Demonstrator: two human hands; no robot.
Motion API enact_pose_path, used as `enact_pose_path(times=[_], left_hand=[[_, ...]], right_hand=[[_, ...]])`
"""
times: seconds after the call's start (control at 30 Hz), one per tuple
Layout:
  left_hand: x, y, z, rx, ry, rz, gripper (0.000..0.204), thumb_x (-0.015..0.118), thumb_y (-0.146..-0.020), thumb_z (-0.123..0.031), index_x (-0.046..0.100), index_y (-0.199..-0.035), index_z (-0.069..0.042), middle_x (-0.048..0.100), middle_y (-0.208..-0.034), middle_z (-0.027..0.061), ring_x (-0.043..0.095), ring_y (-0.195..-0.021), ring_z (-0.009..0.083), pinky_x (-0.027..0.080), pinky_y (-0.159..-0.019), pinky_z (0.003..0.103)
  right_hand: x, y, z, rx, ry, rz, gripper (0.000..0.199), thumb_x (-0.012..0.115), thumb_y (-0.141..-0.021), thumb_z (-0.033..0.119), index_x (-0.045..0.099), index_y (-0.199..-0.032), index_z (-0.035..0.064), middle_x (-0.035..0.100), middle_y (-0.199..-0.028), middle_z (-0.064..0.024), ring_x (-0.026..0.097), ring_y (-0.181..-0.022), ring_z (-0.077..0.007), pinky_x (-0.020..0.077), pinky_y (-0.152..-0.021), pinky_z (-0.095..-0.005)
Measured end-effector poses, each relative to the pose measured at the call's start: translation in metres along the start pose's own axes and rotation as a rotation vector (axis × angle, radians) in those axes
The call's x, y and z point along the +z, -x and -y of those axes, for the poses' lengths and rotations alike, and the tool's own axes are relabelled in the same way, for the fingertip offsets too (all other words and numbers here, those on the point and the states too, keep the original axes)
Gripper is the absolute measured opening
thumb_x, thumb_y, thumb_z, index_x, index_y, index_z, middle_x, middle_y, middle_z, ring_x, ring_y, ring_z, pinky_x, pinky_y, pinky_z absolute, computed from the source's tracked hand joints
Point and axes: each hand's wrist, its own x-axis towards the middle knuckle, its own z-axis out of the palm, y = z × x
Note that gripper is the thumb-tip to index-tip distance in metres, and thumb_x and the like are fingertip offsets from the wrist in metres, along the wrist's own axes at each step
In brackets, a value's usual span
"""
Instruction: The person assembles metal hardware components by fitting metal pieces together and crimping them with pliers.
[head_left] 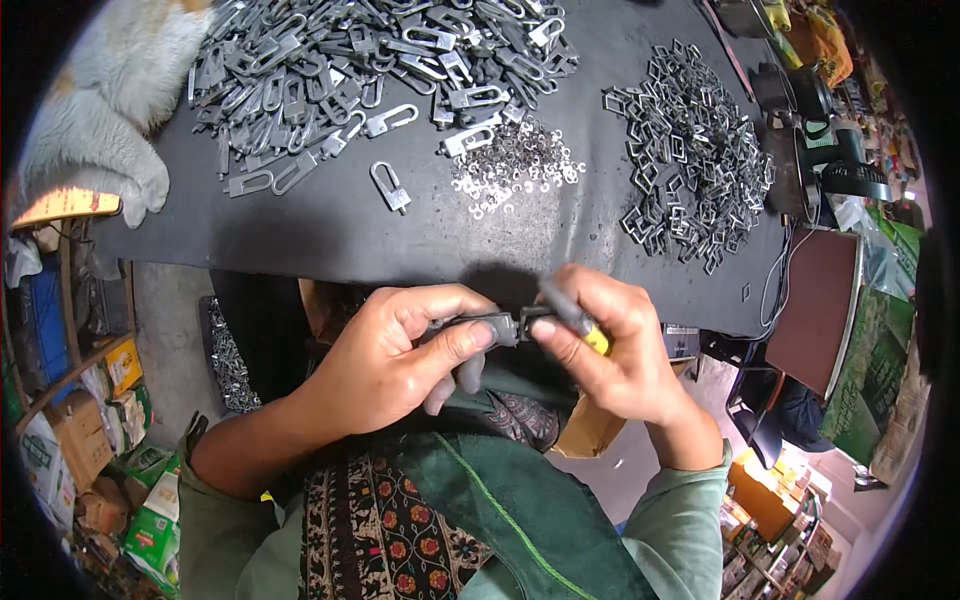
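In front of my body, just below the table's front edge, my two hands meet. My left hand (405, 350), with grey covers on some fingers, is closed on a grey metal piece (502, 328), mostly hidden by the thumb and fingers. My right hand (612, 345) is closed round a tool with a black-and-yellow handle (597, 338); its working end is hidden. At the right fingertips a small dark metal part (535, 313) almost meets the left hand's piece. Beyond them a single slotted metal link (390, 187) lies on the table.
A large heap of slotted metal links (330, 75) covers the table's back left. Small C-shaped rings (515, 170) lie beside it, and square metal frames (695, 150) are piled at right. A white-and-orange cat (110, 130) occupies the left corner; a fan (855, 180) stands at far right.
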Motion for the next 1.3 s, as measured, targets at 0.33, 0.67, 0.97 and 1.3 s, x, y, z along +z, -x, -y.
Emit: enact_pose_path(times=[0.33,0.67,0.97,1.3], left_hand=[[0.012,0.001,0.029,0.542,-0.612,-0.273,0.016,0.063,-0.088,-0.001,0.063,-0.104,0.002,0.064,-0.075,0.0098,0.060,-0.056,0.0169,0.045,-0.051,0.029],[-0.019,0.014,0.007,-0.072,0.222,0.043,0.027,0.052,-0.097,-0.011,0.056,-0.120,0.003,0.066,-0.081,0.0107,0.060,-0.062,0.0097,0.043,-0.053,0.020],[-0.017,0.014,0.009,0.077,-0.106,-0.048,0.023,0.066,-0.092,-0.010,0.064,-0.111,0.004,0.067,-0.097,0.0043,0.059,-0.088,0.0062,0.048,-0.079,0.024],[-0.016,0.004,0.009,0.282,-0.189,-0.157,0.022,0.064,-0.093,-0.009,0.062,-0.111,0.004,0.065,-0.088,0.0035,0.059,-0.077,0.0086,0.047,-0.069,0.023]], right_hand=[[0.005,0.003,-0.006,0.307,-0.199,0.193,0.015,0.063,-0.094,0.013,0.057,-0.088,0.0010,0.050,-0.069,-0.0041,0.043,-0.072,-0.0068,0.0388,-0.061,-0.0268],[-0.042,-0.036,-0.011,-0.256,1.220,-0.215,0.032,0.077,-0.071,0.028,0.061,-0.091,0.0099,0.050,-0.089,-0.0073,0.052,-0.090,-0.0266,0.0396,-0.081,-0.0422],[-0.064,-0.058,-0.012,-0.432,1.377,-0.053,0.030,0.075,-0.072,0.029,0.057,-0.092,0.0127,0.051,-0.095,-0.0067,0.052,-0.095,-0.0251,0.0408,-0.084,-0.0407],[-0.067,-0.054,-0.003,-0.514,1.285,0.007,0.031,0.075,-0.071,0.032,0.058,-0.086,0.0108,0.051,-0.082,-0.0040,0.055,-0.079,-0.0227,0.0431,-0.071,-0.0361]])
